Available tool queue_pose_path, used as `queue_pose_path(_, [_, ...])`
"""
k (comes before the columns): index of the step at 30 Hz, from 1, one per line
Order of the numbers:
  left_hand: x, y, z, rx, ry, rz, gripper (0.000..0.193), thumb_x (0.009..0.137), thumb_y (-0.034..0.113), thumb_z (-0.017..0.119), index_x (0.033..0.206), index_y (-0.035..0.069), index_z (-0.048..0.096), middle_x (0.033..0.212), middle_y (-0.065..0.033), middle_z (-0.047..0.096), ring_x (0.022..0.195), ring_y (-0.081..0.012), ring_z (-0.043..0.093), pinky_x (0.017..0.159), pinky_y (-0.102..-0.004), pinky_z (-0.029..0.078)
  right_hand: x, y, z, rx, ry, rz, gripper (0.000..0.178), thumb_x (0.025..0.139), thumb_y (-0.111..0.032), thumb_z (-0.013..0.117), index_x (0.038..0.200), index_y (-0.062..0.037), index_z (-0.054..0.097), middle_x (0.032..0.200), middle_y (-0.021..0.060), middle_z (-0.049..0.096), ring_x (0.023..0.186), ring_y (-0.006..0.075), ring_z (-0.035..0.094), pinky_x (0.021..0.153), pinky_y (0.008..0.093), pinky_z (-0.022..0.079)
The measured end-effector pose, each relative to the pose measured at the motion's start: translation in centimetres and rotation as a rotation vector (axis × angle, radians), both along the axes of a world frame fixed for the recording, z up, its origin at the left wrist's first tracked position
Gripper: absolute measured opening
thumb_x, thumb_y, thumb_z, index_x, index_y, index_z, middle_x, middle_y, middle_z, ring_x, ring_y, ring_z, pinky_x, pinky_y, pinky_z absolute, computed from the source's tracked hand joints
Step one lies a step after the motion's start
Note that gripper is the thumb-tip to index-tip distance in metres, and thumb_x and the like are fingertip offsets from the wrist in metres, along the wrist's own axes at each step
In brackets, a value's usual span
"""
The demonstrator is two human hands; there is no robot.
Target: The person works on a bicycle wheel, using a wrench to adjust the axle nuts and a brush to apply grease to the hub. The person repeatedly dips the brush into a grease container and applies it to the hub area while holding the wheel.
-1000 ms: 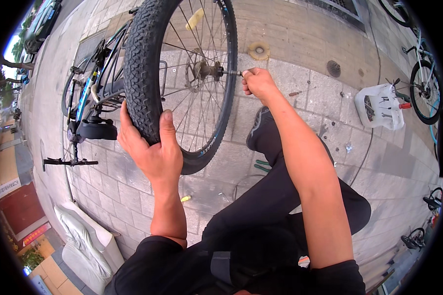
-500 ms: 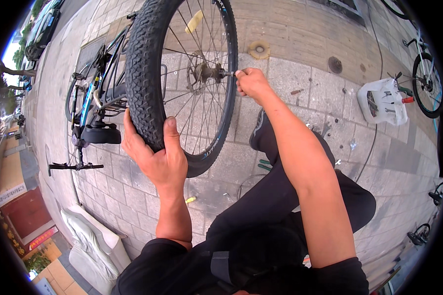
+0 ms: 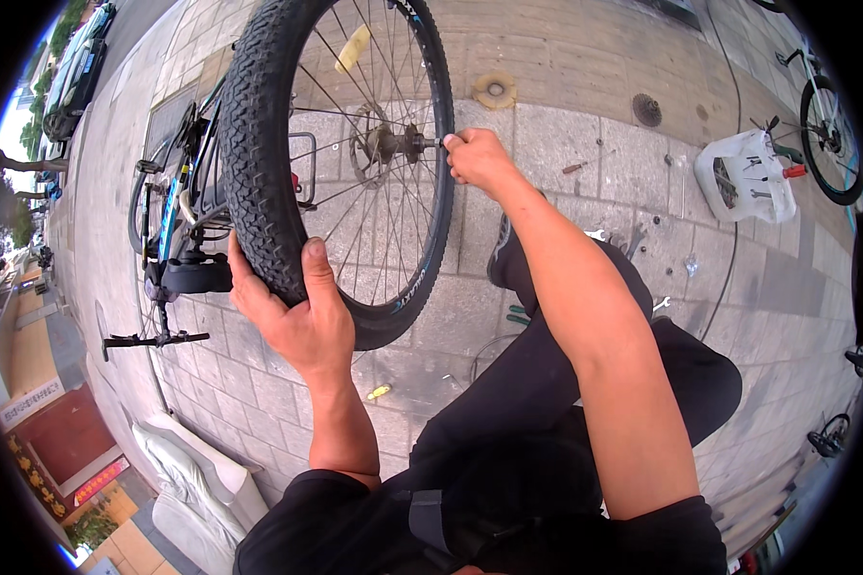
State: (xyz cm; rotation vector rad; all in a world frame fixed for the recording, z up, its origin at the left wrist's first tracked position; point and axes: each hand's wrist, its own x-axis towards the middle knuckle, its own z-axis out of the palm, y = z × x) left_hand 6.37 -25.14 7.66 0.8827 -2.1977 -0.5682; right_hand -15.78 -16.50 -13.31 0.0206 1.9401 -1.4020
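Observation:
A bicycle wheel with a knobbly black tyre (image 3: 256, 144) stands upright before me. My left hand (image 3: 307, 331) is closed round the lower near part of the tyre, its thumb on the inner side and its fingers on the outer side. At the wheel's right, my right hand (image 3: 478, 161) pinches the end of the axle (image 3: 431, 144), which sticks out from the hub (image 3: 384, 144). Its fingertips partly hide that end. A brake disc sits on the hub's left, and a yellow reflector (image 3: 353, 48) is fixed among the spokes.
Behind the wheel, a bicycle (image 3: 177, 201) rests on the paving. To the right stands a translucent plastic container (image 3: 746, 177) holding tools. A small screwdriver (image 3: 574, 168), a wrench (image 3: 662, 305), green-handled pliers (image 3: 518, 314) and a yellow-handled tool (image 3: 379, 392) lie on the ground. A covered sofa (image 3: 192, 479) is lower left.
The wheel and both hands have shifted slightly left in the view, which itself has turned a little. Each hand keeps its hold.

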Motion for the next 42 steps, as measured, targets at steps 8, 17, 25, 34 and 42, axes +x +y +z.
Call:
queue_pose_path(8, [-0.2, -0.1, 0.0, -0.024, 0.0, 0.0, 0.074, 0.092, 0.027, 0.079, 0.147, -0.007, 0.043, 0.137, -0.0213, 0.053, 0.123, -0.0283, 0.055, 0.106, -0.037, 0.043, -0.3, -0.5, -2.1, 0.038, 0.092, 0.04, 0.038, 0.099, -0.032, 0.056, 0.109, 0.003, 0.07, 0.096, 0.024, 0.072, 0.094, 0.0373, 0.07, 0.086, 0.0431, 0.053])
queue_pose_path(17, [-0.3, -0.1, -0.2, -0.004, 0.018, 0.007, 0.075, 0.092, 0.028, 0.079, 0.146, -0.008, 0.043, 0.138, -0.0214, 0.052, 0.123, -0.0273, 0.055, 0.107, -0.0361, 0.042, -0.3, -0.5, -1.5, 0.056, 0.034, 0.026, 0.038, 0.098, -0.032, 0.055, 0.106, 0.0035, 0.069, 0.103, 0.026, 0.071, 0.101, 0.0403, 0.069, 0.09, 0.0441, 0.052])
queue_pose_path(25, [-0.2, -0.5, -0.2, 0.004, 0.026, 0.014, 0.075, 0.092, 0.026, 0.079, 0.147, -0.009, 0.042, 0.139, -0.0209, 0.053, 0.124, -0.0262, 0.054, 0.108, -0.0353, 0.042, -0.3, -0.9, -1.9, 0.075, 0.067, 0.024, 0.038, 0.098, -0.031, 0.055, 0.107, 0.0033, 0.069, 0.108, 0.0269, 0.07, 0.107, 0.0411, 0.067, 0.094, 0.0443, 0.052])
queue_pose_path(34, [-0.1, -0.9, -0.4, 0.0, 0.028, 0.004, 0.075, 0.093, 0.027, 0.079, 0.147, -0.01, 0.041, 0.139, -0.0209, 0.053, 0.124, -0.026, 0.054, 0.108, -0.0351, 0.042, -0.3, -0.8, -1.5, 0.066, 0.064, 0.012, 0.038, 0.098, -0.031, 0.056, 0.108, 0.0031, 0.07, 0.109, 0.0273, 0.07, 0.109, 0.0421, 0.066, 0.095, 0.0447, 0.051])
queue_pose_path(42, [0.0, -1.0, -0.5, 0.002, 0.014, 0.004, 0.076, 0.093, 0.028, 0.079, 0.147, -0.01, 0.041, 0.139, -0.0217, 0.053, 0.124, -0.0263, 0.054, 0.108, -0.0353, 0.042, -0.1, -0.8, -1.4, 0.042, 0.067, 0.009, 0.038, 0.098, -0.032, 0.057, 0.106, 0.0025, 0.071, 0.109, 0.0266, 0.07, 0.109, 0.0416, 0.066, 0.095, 0.0446, 0.051])
